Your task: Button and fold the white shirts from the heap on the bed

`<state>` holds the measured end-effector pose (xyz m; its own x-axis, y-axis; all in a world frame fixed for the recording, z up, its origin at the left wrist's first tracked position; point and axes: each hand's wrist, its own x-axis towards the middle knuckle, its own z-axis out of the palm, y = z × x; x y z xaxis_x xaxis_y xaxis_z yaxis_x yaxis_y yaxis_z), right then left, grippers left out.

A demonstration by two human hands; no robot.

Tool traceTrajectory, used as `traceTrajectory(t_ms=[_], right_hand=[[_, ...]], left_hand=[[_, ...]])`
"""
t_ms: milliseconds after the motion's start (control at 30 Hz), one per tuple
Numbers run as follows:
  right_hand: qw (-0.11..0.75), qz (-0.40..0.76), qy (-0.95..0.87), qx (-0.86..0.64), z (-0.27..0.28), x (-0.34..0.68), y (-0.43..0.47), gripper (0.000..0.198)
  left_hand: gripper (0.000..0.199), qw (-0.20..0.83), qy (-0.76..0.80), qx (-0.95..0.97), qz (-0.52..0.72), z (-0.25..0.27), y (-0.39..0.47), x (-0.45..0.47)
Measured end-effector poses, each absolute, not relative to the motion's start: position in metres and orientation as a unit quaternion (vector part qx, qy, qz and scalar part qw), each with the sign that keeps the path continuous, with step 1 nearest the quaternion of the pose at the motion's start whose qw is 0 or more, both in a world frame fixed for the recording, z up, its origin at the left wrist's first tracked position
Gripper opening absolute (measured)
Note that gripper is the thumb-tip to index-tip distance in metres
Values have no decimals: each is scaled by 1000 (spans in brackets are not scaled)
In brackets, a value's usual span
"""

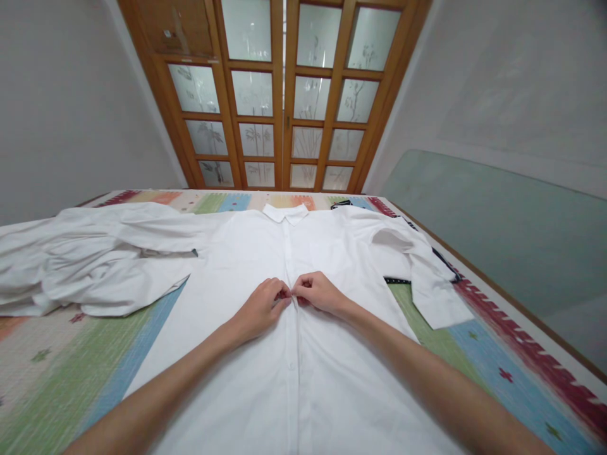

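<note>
A white collared shirt [227, 265] lies spread out with its front facing up and its collar [285, 215] at the far end. Halfway down the front, my left hand [268, 300] pinches the edge of the button placket [291, 354]. From the other side my right hand [317, 291] pinches the same strip, and the fingertips of both hands nearly meet. Any button between the fingers is hidden. Both placket edges run together below the hands. The right sleeve [439, 303] in view is bent and hangs toward me.
Beneath the shirt is a striped, multicoloured cover [114, 354]. Crumpled white cloth [95, 259] is heaped at the left. Dark dotted strips [397, 280] show beside the right sleeve. A pale green panel [502, 234] stands along the right, and wooden glazed doors [279, 95] are beyond.
</note>
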<state>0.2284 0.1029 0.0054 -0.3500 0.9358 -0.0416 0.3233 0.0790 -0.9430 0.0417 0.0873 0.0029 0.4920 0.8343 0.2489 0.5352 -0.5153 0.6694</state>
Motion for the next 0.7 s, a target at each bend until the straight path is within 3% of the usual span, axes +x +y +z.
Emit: traceTrajectory(t_ms=[167,700], right_hand=[[275,553,-652,-440,7,233,106,18],[262,539,-667,-441,8,233,103,17]], left_hand=[[12,293,450,799,271,8,88,43],[18,466,480,672,318,6,95,42]])
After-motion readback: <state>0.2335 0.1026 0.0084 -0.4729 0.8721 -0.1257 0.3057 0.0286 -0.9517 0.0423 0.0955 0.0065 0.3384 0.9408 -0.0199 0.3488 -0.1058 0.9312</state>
